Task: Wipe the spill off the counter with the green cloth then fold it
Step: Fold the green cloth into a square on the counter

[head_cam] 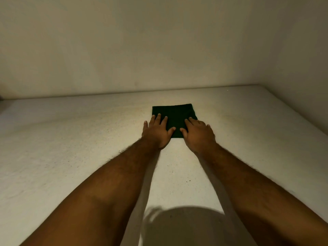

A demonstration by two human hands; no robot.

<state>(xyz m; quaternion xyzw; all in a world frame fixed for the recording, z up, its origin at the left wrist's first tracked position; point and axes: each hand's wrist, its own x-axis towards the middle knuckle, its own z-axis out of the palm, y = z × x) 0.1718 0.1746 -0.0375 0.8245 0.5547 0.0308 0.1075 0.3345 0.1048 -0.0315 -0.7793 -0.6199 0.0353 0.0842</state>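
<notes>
A dark green cloth lies flat as a neat rectangle on the pale speckled counter, near its middle. My left hand rests palm down on the cloth's near left part, fingers spread and pointing away from me. My right hand lies palm down on the cloth's near right corner, fingers slightly spread. Both hands press on the cloth without gripping it. The near edge of the cloth shows between my thumbs; its near corners are hidden under my hands. I see no wet spill on the counter.
A plain wall rises behind the counter, and another wall meets it at the right. Small dark specks dot the counter between my forearms. A round shadow falls on the near counter.
</notes>
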